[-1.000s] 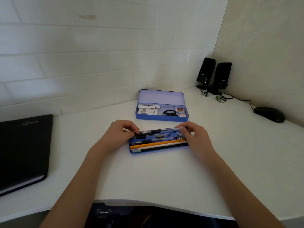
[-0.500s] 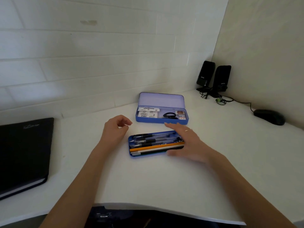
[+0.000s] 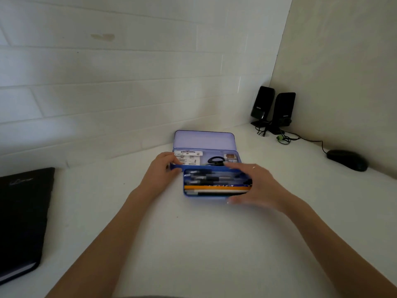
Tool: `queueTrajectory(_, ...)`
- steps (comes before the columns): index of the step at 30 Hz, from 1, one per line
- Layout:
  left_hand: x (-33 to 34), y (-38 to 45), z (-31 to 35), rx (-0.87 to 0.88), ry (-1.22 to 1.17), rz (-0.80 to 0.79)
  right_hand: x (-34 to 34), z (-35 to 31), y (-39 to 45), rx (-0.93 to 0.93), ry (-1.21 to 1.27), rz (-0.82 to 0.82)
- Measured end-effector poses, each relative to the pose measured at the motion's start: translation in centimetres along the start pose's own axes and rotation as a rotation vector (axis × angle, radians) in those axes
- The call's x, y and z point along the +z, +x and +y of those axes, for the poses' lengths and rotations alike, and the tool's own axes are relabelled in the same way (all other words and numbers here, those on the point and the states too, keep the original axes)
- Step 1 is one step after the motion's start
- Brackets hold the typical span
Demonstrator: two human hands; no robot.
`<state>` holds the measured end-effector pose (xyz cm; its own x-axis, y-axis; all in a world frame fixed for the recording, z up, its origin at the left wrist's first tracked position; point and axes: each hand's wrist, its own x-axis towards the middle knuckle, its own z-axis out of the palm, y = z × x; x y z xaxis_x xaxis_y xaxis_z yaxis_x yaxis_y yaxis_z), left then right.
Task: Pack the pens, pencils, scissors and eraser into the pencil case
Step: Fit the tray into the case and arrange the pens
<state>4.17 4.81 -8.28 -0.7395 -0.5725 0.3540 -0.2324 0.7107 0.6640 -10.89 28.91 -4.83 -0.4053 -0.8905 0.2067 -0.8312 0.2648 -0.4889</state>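
The blue pencil case (image 3: 204, 139) stands open on the white desk, lid up against the wall. Inside it lie black scissors (image 3: 215, 160), a white labelled packet (image 3: 188, 157) and a small eraser (image 3: 230, 157). My left hand (image 3: 163, 168) grips the case's front left corner. A blue inner tray (image 3: 214, 195) holds several pens (image 3: 210, 177) and pencils (image 3: 217, 187), blurred by motion. My right hand (image 3: 255, 186) holds the tray at its right end, thumb at the near edge, fingers over the far edge. The tray sits just in front of the case.
A black notebook (image 3: 21, 216) lies at the left edge of the desk. Two black speakers (image 3: 272, 108) with cables stand in the corner, and a black mouse (image 3: 345, 160) lies to the right near the wall.
My left hand left the pens and moved to the case's front left corner. My right hand took hold of the tray's right end and moved the tray right and toward the case.
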Motion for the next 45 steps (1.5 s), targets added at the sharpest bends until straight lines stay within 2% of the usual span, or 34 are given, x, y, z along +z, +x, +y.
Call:
queueTrajectory(4,-0.5,-0.6,0.1,-0.033,-0.070,0.020,-2.4,1.2,0.9,0.048,0.017,0.146)
queueTrajectory(8,-1.3,-2.7,0.9,-0.001,-0.062,-0.038,-3.0,1.0,1.8,0.085,-0.033,0.165)
queueTrajectory(11,-1.4,-4.9,1.8,0.019,-0.114,-0.084,-2.2,0.2,1.6,0.096,-0.042,0.107)
queueTrajectory(14,-1.2,-7.0,3.4,-0.053,-0.225,-0.110,-0.8,-0.3,0.8,0.074,-0.042,0.021)
queueTrajectory(19,-0.8,-9.7,5.3,-0.091,-0.313,0.011,0.3,-0.7,-1.2,0.103,-0.095,-0.025)
queueTrajectory(24,-0.6,-10.4,6.0,-0.151,-0.462,-0.015,-0.1,-0.5,-2.6,0.140,-0.181,-0.142)
queueTrajectory(27,-0.6,-10.3,5.7,-0.119,-0.380,-0.045,-0.1,-0.6,-2.7,0.126,-0.187,-0.153)
queueTrajectory(29,-1.0,-9.8,5.7,-0.092,-0.312,-0.154,0.0,-0.9,-2.5,0.117,-0.174,-0.161)
queueTrajectory(31,-1.3,-8.8,5.6,-0.111,-0.365,-0.291,0.2,-1.2,-2.3,0.132,-0.136,-0.162)
queueTrajectory(33,-1.2,-7.8,5.0,-0.152,-0.389,-0.354,0.3,-1.2,-2.4,0.147,-0.088,-0.148)
queueTrajectory(38,-1.0,-7.2,4.0,-0.173,-0.290,-0.384,0.6,-0.8,-2.7,0.118,-0.075,-0.158)
queueTrajectory(42,-1.1,-7.1,4.1,-0.072,-0.140,-0.451,0.7,-0.5,-2.6,0.119,-0.077,-0.184)
queueTrajectory(45,-1.3,-6.6,3.9,-0.036,-0.054,-0.423,0.6,-0.2,-2.5,0.094,-0.007,-0.157)
